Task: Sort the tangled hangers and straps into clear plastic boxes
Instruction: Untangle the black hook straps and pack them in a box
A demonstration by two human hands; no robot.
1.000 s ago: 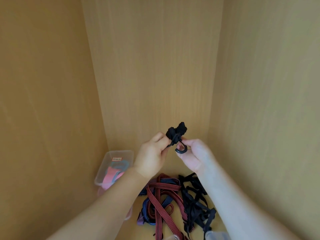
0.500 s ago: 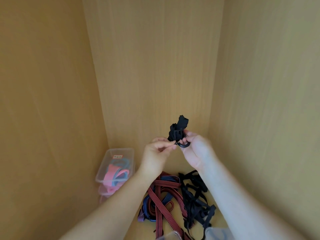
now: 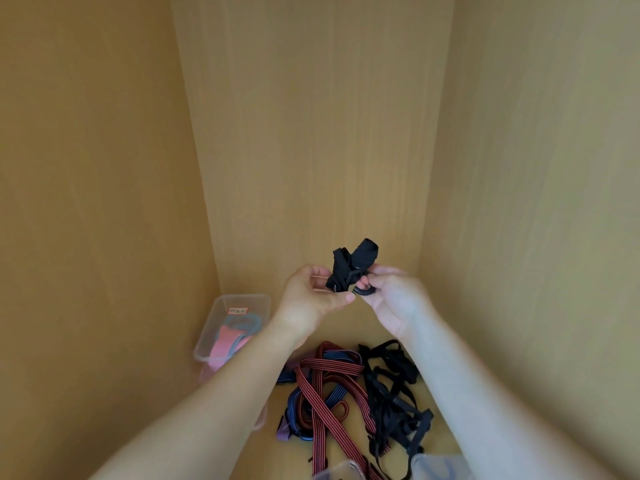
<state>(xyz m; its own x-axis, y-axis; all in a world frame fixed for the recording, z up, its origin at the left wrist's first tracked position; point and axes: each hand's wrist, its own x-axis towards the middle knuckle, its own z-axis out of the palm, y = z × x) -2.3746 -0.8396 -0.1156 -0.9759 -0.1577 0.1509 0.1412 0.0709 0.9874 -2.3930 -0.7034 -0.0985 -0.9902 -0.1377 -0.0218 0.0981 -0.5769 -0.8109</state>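
Note:
A bunched black strap [image 3: 353, 268] with a black hook is held up in front of the cupboard's back wall. My left hand [image 3: 311, 303] and my right hand [image 3: 391, 299] both pinch it, the right at the hook end. Below on the shelf floor lies a tangle of red-and-black striped straps [image 3: 322, 407], blue straps [image 3: 332, 396] and black straps [image 3: 391, 400]. A clear plastic box [image 3: 239, 301] at the left holds pink and blue pieces.
Wooden cupboard walls close in on the left, back and right. Two more clear boxes show at the bottom edge, one [image 3: 337, 472] in the middle and one [image 3: 436, 466] to the right. My forearms cross the lower half of the view.
My hands have shifted on the black bundle, closing together and turning it; the hook now sits at my right fingertips. The view moved slightly lower.

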